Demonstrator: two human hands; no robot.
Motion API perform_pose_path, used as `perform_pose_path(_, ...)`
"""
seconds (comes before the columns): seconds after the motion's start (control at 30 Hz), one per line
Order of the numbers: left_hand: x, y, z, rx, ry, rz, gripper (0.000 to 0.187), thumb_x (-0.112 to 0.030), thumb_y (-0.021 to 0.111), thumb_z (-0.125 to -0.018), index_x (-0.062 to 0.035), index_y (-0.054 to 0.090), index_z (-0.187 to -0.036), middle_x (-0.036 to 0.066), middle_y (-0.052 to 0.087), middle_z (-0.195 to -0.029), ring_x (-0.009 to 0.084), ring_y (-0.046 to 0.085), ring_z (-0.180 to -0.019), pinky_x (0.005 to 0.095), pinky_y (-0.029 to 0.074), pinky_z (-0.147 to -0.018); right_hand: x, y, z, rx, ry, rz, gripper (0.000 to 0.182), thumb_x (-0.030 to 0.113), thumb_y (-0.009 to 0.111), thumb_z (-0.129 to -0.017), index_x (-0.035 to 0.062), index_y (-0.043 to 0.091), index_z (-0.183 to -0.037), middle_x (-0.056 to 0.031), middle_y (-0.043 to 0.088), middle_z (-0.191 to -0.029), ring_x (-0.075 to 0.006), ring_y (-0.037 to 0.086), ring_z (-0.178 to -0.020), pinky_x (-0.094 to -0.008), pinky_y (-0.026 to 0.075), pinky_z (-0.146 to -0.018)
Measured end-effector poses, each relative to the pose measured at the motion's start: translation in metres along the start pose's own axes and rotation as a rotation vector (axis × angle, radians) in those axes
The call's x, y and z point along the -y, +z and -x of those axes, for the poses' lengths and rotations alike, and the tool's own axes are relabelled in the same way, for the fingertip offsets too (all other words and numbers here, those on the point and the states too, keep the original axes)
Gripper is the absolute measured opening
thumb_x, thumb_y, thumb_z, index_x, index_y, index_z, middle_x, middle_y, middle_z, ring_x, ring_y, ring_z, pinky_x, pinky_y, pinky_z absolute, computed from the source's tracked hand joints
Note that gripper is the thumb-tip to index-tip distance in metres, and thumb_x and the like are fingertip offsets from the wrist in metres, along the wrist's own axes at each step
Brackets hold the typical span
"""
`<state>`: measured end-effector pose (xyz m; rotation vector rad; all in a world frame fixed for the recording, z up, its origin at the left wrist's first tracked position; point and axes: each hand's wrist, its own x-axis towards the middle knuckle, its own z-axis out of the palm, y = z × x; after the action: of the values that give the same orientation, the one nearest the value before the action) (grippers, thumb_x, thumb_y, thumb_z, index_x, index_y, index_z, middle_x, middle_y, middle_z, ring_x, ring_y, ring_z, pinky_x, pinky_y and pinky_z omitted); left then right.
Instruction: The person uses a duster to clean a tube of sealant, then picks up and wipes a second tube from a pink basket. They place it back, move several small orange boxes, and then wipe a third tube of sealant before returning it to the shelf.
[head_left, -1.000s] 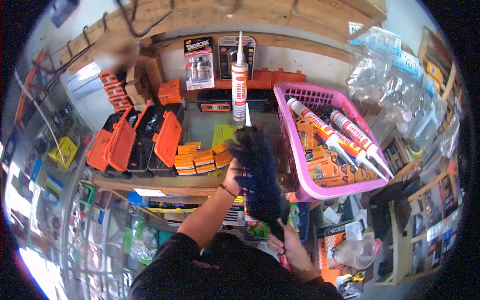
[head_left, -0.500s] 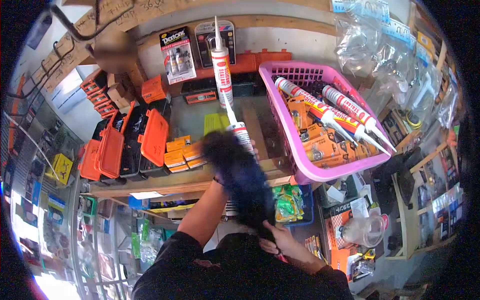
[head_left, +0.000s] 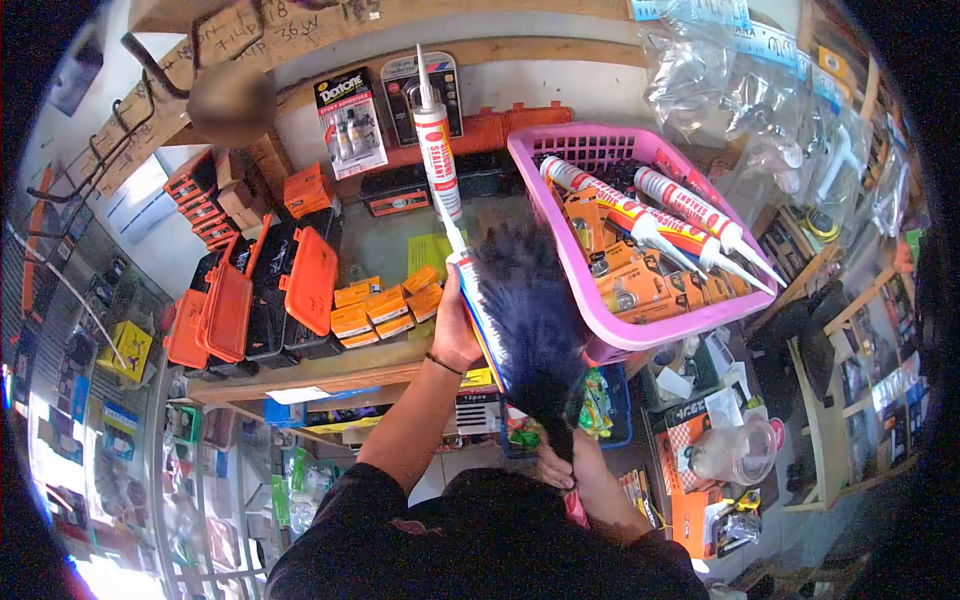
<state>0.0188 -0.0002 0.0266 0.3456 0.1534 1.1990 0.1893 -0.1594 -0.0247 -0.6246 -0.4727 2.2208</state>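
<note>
Bright, even daylight fills the view, strongest at the lower left edge, where it washes out. Glare sits on the hanging plastic bags (head_left: 790, 120) at upper right. A fisheye lens bends everything toward a black circular border (shelves curve visibly). The feather duster (head_left: 530, 310) is soft with motion blur; shadows are faint.

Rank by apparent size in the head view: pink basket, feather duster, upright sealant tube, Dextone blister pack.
1. pink basket
2. feather duster, though nearer the camera
3. upright sealant tube and Dextone blister pack: too alike to rank
</note>
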Motion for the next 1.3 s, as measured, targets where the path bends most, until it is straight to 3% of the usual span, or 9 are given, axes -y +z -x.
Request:
perform_pose_path(0.1, 0.004, -0.041, -0.015, 0.464, -0.091, 0.345, 0.043, -0.04, 0.041, -0.084, -0.0081, 0.046, -0.111, 0.01, 0.055, -0.102, 0.0268, 0.052, -0.093, 0.0414, 0.038, -0.087, -0.002, 0.015, 0.004, -0.095, 0.062, 0.033, 0.034, 0.036, 0.039, -0.086, 0.0068, 0.042, -0.069, -0.0032, 0.031, -0.037, -0.0131, 0.028, -0.026, -0.0252, 0.022, -0.026)
perform_pose_path(0.23, 0.002, -0.003, -0.001, 0.033, -0.039, 0.051, 0.045, -0.043, 0.04, -0.083, -0.0092, 0.046, -0.112, 0.01, 0.053, -0.108, 0.0268, 0.049, -0.098, 0.0424, 0.037, -0.088, 0.001, 0.002, -0.001, -0.12, 0.002, 0.2, 0.028, 0.036, 0.041, -0.086, 0.0093, 0.042, -0.078, -0.0019, 0.029, -0.037, -0.0133, 0.028, -0.026, -0.0251, 0.023, -0.027)
perform_pose_path(0.63, -0.002, -0.034, -0.014, 0.204, -0.021, 0.104, 0.048, -0.048, 0.042, -0.081, -0.0082, 0.049, -0.107, 0.011, 0.055, -0.102, 0.0241, 0.051, -0.096, 0.0394, 0.038, -0.087, 0.0, 0.012, -0.004, -0.066, 0.056, 0.145, 0.039, 0.041, 0.035, -0.087, 0.0079, 0.038, -0.067, -0.0008, 0.027, -0.035, -0.013, 0.026, -0.024, -0.0248, 0.021, -0.026)
perform_pose_path(0.67, 0.007, -0.037, -0.006, -0.07, 0.262, -0.776, 0.048, -0.047, 0.044, -0.08, -0.008, 0.049, -0.108, 0.011, 0.053, -0.105, 0.0245, 0.049, -0.099, 0.0394, 0.036, -0.089, 0.0, 0.013, -0.003, -0.114, 0.049, 0.221, 0.039, 0.041, 0.035, -0.087, 0.0079, 0.038, -0.066, -0.0007, 0.026, -0.035, -0.013, 0.026, -0.024, -0.025, 0.02, -0.026)
perform_pose_path(0.7, 0.005, -0.021, -0.003, -0.069, 0.262, -0.775, 0.048, -0.047, 0.044, -0.08, -0.008, 0.049, -0.108, 0.011, 0.053, -0.105, 0.0245, 0.049, -0.099, 0.0394, 0.036, -0.089, 0.0, 0.014, -0.003, -0.162, 0.043, 0.298, 0.039, 0.041, 0.036, -0.087, 0.0078, 0.038, -0.066, -0.0007, 0.026, -0.035, -0.013, 0.026, -0.024, -0.0251, 0.02, -0.026)
perform_pose_path(0.77, -0.001, -0.002, -0.002, 0.009, -0.019, 0.053, 0.05, -0.047, 0.045, -0.08, -0.0077, 0.048, -0.11, 0.011, 0.053, -0.107, 0.0243, 0.049, -0.101, 0.0393, 0.036, -0.089, 0.005, 0.01, -0.004, -0.107, 0.004, 0.131, 0.037, 0.04, 0.037, -0.086, 0.0083, 0.038, -0.067, -0.0007, 0.026, -0.035, -0.0127, 0.026, -0.025, -0.0251, 0.02, -0.026)
perform_pose_path(0.97, -0.003, -0.065, -0.022, 0.478, -0.053, 0.022, 0.042, -0.041, 0.043, -0.082, -0.0084, 0.047, -0.109, 0.011, 0.053, -0.101, 0.0262, 0.052, -0.093, 0.0382, 0.041, -0.083, 0.004, 0.022, -0.002, -0.203, 0.101, 0.326, 0.046, 0.041, 0.036, -0.086, 0.0095, 0.035, -0.053, -0.001, 0.025, -0.034, -0.0138, 0.025, -0.024, -0.0252, 0.021, -0.026)
perform_pose_path(1.03, 0.002, 0.002, -0.002, 0.049, -0.006, 0.143, 0.045, -0.042, 0.043, -0.082, -0.0089, 0.046, -0.112, 0.012, 0.052, -0.107, 0.0273, 0.051, -0.096, 0.0405, 0.038, -0.087, 0.004, 0.003, -0.008, -0.059, 0.089, 0.15, 0.049, 0.042, 0.035, -0.086, 0.0097, 0.035, -0.05, -0.001, 0.026, -0.035, -0.0137, 0.025, -0.025, -0.0252, 0.021, -0.026)
perform_pose_path(1.3, 0.002, -0.004, -0.003, 0.012, 0.069, 0.127, 0.047, -0.042, 0.04, -0.083, -0.0076, 0.045, -0.114, 0.012, 0.052, -0.109, 0.028, 0.052, -0.095, 0.0414, 0.039, -0.086, 0.01, 0.009, -0.009, -0.037, 0.068, 0.225, 0.043, 0.044, 0.032, -0.086, 0.0081, 0.041, -0.065, -0.0009, 0.027, -0.036, -0.0127, 0.026, -0.026, -0.0244, 0.02, -0.026)
